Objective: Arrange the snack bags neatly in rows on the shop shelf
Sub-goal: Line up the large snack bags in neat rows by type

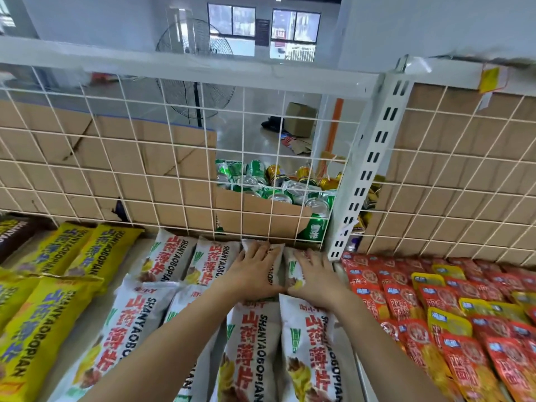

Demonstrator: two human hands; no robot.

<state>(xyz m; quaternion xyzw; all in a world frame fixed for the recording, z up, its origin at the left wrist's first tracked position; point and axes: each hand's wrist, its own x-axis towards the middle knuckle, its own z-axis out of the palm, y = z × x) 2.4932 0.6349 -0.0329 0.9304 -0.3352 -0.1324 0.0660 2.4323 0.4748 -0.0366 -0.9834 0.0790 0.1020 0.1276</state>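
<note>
White snack bags with red lettering lie in rows on the shelf [136, 253]. In the back row, one bag [171, 256] and a second bag [213, 261] lie free. My left hand [251, 271] presses flat on the third back-row bag [274, 266]. My right hand [316, 274] lies flat on the fourth back-row bag [293, 272], beside the shelf upright. Both hands have straight fingers. A front row of the same white bags [255, 349] runs under my forearms.
Yellow snack bags [84, 250] fill the shelf's left part. Red and yellow small packets [452, 309] fill the section to the right. A white wire grid [243, 158] backs the shelf, with cardboard and a box of drink cans [275, 184] behind it. A slotted white upright [368, 169] divides the sections.
</note>
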